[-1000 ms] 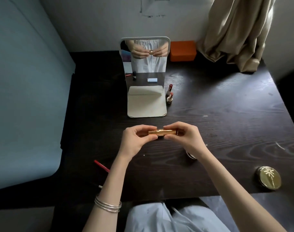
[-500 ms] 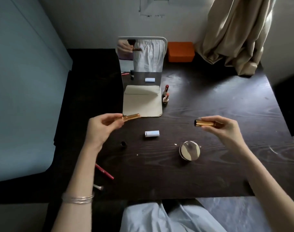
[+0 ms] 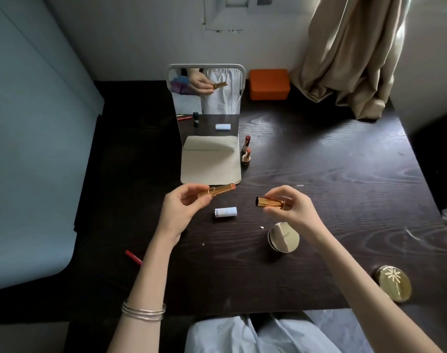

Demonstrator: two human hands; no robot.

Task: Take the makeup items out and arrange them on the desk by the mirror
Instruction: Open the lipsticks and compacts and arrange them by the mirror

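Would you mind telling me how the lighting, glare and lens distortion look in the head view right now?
Head view: daylight enters from the upper right by the curtain, leaving the desk dim with a soft sheen on its right side; glare glints on the gold compact and the gold cap held in the right hand; the wide-angle lens bows the frame edges; the lipstick in the left hand stays sharp.

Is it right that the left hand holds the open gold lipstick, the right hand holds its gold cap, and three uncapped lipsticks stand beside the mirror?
Not quite: the head view shows only two uncapped lipsticks standing beside the white-framed mirror, not three. The left hand does hold the open gold lipstick, and the right hand its gold cap.
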